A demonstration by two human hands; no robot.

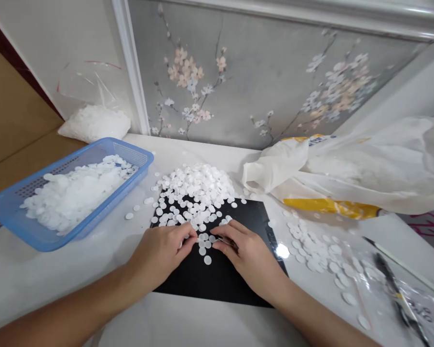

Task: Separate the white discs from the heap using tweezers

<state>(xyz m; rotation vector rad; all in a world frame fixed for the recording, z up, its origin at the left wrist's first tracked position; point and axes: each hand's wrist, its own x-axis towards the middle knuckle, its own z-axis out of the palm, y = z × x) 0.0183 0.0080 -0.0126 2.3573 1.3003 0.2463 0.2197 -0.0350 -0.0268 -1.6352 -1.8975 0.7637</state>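
Above a black board (188, 279), my left hand (166, 248) has thumb and forefinger pinched together, with the edge of a small white disc (198, 239) at their tips. Facing it, my right hand (244, 253) has its thumb and fingers closed around something thin that is mostly hidden. Several loose white discs (207, 260) lie flat on the board between the two hands. Just beyond the fingers, a heap of the same round, translucent discs (202, 180) spreads over the board's far edge onto the white table.
At left stands a blue plastic basket (108, 212) with many discs in it; behind it sits a clear bag (96, 123) of white pieces. To the right are a white and yellow plastic bag (347, 168), scattered discs (311, 248), a black-handled tool (392, 279) and a clear pouch (379, 299).
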